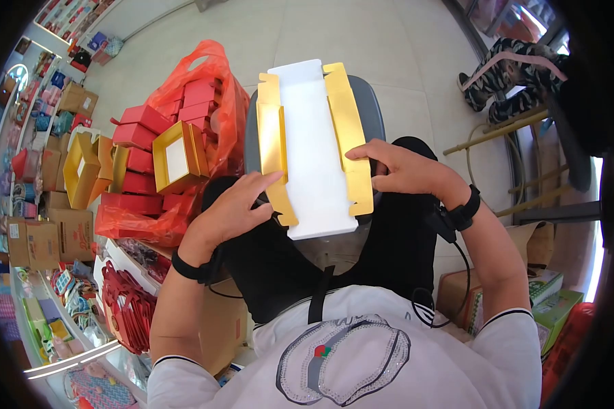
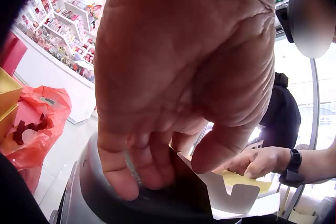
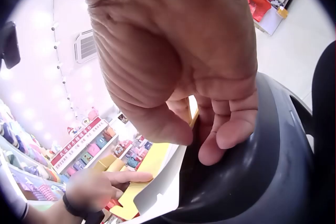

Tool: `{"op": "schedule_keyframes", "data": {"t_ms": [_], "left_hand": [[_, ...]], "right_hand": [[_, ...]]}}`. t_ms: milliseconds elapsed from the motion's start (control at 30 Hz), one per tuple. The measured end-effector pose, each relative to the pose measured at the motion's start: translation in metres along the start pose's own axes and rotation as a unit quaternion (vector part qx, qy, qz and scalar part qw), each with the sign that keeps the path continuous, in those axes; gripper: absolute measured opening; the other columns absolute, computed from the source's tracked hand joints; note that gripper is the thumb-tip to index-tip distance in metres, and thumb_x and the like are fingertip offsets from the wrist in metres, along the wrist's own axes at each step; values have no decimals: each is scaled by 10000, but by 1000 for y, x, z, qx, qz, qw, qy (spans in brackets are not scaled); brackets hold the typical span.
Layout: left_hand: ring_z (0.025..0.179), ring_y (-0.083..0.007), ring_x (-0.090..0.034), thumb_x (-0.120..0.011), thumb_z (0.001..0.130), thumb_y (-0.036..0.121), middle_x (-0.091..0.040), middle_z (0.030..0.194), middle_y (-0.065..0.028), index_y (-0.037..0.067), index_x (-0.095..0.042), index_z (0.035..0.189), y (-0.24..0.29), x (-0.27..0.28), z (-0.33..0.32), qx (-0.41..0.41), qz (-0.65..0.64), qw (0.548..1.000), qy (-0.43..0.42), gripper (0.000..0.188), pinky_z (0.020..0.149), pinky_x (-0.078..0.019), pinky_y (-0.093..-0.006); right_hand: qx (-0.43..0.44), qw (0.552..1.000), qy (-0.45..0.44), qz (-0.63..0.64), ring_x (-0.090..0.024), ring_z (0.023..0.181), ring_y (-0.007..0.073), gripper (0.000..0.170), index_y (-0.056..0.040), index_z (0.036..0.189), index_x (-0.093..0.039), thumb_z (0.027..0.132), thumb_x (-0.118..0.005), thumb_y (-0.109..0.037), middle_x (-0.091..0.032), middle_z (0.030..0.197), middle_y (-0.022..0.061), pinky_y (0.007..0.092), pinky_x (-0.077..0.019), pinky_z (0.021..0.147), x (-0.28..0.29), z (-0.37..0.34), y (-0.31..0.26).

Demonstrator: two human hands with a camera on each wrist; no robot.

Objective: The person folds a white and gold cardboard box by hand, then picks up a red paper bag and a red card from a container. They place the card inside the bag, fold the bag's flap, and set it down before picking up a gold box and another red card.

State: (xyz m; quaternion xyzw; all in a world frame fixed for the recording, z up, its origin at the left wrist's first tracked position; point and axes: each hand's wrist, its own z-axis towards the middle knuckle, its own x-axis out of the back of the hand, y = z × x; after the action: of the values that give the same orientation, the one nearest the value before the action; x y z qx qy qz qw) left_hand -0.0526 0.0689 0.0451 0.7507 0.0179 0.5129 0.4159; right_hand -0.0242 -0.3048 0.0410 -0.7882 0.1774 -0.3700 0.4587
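Observation:
A long white card [image 1: 314,150] with raised gold side flaps lies on a dark stool [image 1: 370,102] in front of the knees. My left hand [image 1: 232,204] holds the left gold flap [image 1: 271,129], index finger over its inner side and thumb at its outer side. On the opposite side, my right hand [image 1: 409,169] holds the right gold flap [image 1: 344,102] between index finger and thumb. In the left wrist view the left hand [image 2: 184,66] hides part of the flap; in the right wrist view the right hand [image 3: 178,50] does the same.
Left of the stool, red boxes [image 1: 140,160] and an open gold box [image 1: 177,158] sit in and around a red plastic bag [image 1: 228,116]. Shelves and cartons [image 1: 44,238] line the left. A person in camouflage trousers [image 1: 518,75] is at upper right, above a yellow-framed rack [image 1: 498,129].

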Motion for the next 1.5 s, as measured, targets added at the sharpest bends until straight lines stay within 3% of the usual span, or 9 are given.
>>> {"op": "schedule_keyframes", "data": {"t_ms": [233, 500, 833, 933, 1033, 1133, 1233, 1400, 1500], "left_hand": [[860, -287, -671, -702, 1033, 221, -646, 928, -121, 24, -729, 1115, 21, -17, 16, 38, -23, 994, 103, 216, 787, -534, -364], [744, -350, -656, -719, 1010, 228, -625, 841, -141, 35, -707, 987, 26, -38, 37, 25, 121, 969, 216, 194, 658, -520, -422], [734, -327, -658, -734, 985, 240, -609, 817, -117, 58, -710, 961, 26, -46, 40, -5, 200, 955, 219, 185, 628, -532, -433], [858, -318, -670, -756, 967, 234, -612, 881, -107, 75, -726, 1006, 28, -42, 37, 34, 194, 963, 186, 166, 718, -540, -445], [1065, -297, -651, -812, 895, 198, -642, 1030, -105, 99, -727, 1069, 35, -45, 41, 20, 236, 937, 258, 217, 908, -522, -475], [1223, -297, -592, -832, 855, 144, -646, 1197, -93, 105, -736, 1149, 41, -43, 47, -77, 259, 909, 316, 311, 1022, -461, -499], [1235, -330, -614, -817, 854, 69, -682, 1237, -89, 96, -743, 1129, 32, -51, 50, -104, 209, 935, 265, 286, 1020, -509, -434], [1111, -322, -656, -793, 865, 41, -708, 1060, -99, 66, -729, 1097, 27, -54, 54, -105, 148, 952, 245, 242, 916, -560, -425], [1049, -301, -657, -772, 882, 52, -698, 987, -82, 73, -724, 1054, 24, -56, 55, -113, 139, 950, 254, 180, 863, -537, -423]], "right_hand": [[97, 994, 50, -5, -628, 920, 194, 288, -59, 1232, -718, 1036, -700, -270, -625, 1067, 84, 330, -506, 835, -15, 12, 9], [95, 976, 195, -21, -616, 791, 320, 338, -18, 998, -683, 1098, -609, -332, -596, 829, 174, 411, -492, 732, -34, 20, -7], [82, 950, 185, -238, -687, 839, 359, 258, -72, 988, -721, 1066, -630, -300, -659, 847, 169, 468, -544, 747, -46, 28, -19], [88, 940, 178, -278, -701, 829, 358, 224, -66, 976, -720, 1040, -654, -271, -673, 838, 168, 471, -555, 734, -45, 28, -21], [97, 933, 171, -302, -702, 807, 361, 205, -62, 968, -710, 1022, -668, -255, -675, 836, 164, 470, -557, 712, -45, 32, -16], [76, 935, 161, -307, -696, 811, 356, 210, -76, 975, -701, 1022, -666, -278, -670, 871, 155, 465, -557, 715, -47, 32, -16], [74, 932, 156, -318, -701, 824, 360, 227, -66, 959, -684, 1022, -666, -283, -681, 878, 157, 468, -556, 719, -48, 35, -15], [48, 951, 145, -268, -710, 847, 374, 167, -43, 1028, -693, 1010, -669, -207, -706, 906, 173, 482, -563, 751, -42, 33, -17], [159, 957, 209, -122, -697, 877, 344, 236, -55, 1189, -691, 973, -676, -148, -671, 947, 154, 406, -564, 784, -39, 25, 0]]}}
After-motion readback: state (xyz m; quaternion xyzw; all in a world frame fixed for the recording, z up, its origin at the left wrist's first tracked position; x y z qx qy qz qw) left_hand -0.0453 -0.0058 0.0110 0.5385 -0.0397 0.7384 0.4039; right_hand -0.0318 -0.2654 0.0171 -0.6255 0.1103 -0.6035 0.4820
